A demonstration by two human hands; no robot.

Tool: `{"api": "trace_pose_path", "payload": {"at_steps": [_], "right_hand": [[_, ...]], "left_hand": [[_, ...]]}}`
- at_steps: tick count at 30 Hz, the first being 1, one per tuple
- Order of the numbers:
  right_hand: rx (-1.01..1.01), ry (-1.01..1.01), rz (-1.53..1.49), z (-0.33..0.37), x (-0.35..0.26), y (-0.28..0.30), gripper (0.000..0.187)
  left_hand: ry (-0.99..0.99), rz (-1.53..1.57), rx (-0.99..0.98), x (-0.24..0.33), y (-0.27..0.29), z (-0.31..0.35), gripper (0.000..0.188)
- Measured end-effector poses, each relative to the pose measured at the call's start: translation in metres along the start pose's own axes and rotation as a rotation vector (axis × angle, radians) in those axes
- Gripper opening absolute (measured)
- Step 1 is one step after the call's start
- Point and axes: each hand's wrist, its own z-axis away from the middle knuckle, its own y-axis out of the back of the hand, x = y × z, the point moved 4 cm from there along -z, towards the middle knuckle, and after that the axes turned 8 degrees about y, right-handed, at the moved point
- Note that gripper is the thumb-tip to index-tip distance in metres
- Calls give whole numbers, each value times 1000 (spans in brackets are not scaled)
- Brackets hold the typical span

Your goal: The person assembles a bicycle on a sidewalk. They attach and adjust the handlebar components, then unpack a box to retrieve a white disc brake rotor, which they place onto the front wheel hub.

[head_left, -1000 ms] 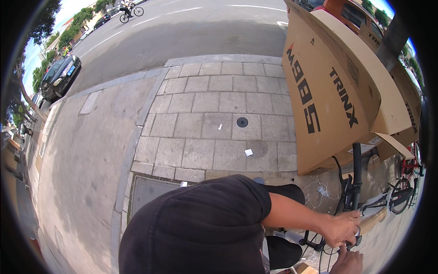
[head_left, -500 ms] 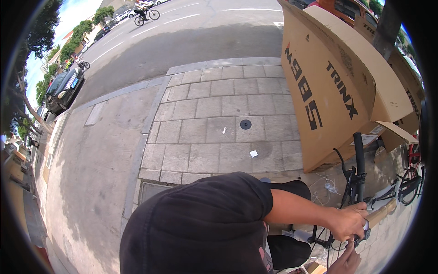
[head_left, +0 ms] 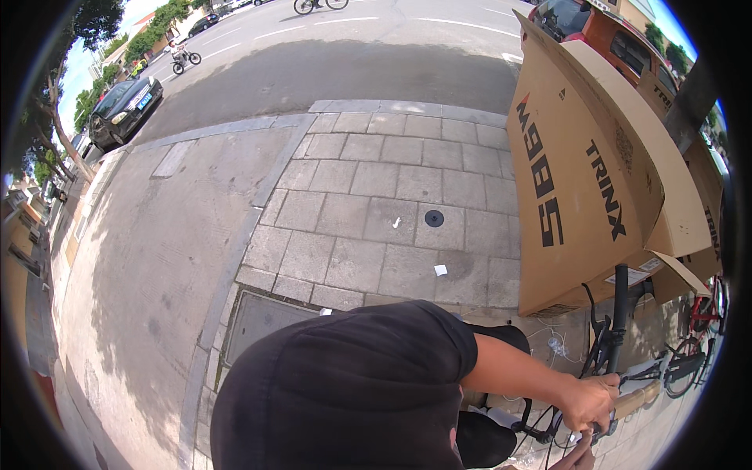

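Note:
A bicycle's black handlebar grip (head_left: 620,305) sticks up at the lower right, with a brake lever (head_left: 593,313) beside it. My left hand (head_left: 587,402) is closed around the handlebar near its middle, below the grip; its fingers partly hide what lies under them. Close below it, at the lower edge, my right hand (head_left: 578,456) has its fingertips up against the same spot. Those fingers look pinched together, but what they hold is hidden. Black cables (head_left: 554,429) curve down beside the hands.
A large open cardboard box (head_left: 576,180) stands at the right, close to the handlebar. Clear plastic wrapping (head_left: 557,343) lies on the paving. Another bicycle (head_left: 683,368) is at the far right. Beyond the kerb runs a road with a parked dark car (head_left: 125,110) and riders.
The view has shifted, so box and paving sit lower and farther right. Both hands stay together at the handlebar, lower in the picture. Riders on the road have moved.

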Motion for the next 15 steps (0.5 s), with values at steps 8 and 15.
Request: {"api": "trace_pose_path", "payload": {"at_steps": [8,15], "right_hand": [[-190,-17,67,-9,-50,37,78],[-204,57,40,-11,-35,38,76]], "left_hand": [[10,51,-69,-17,-37,-11,28],[33,65,-48,-9,-40,-14,22]]}}
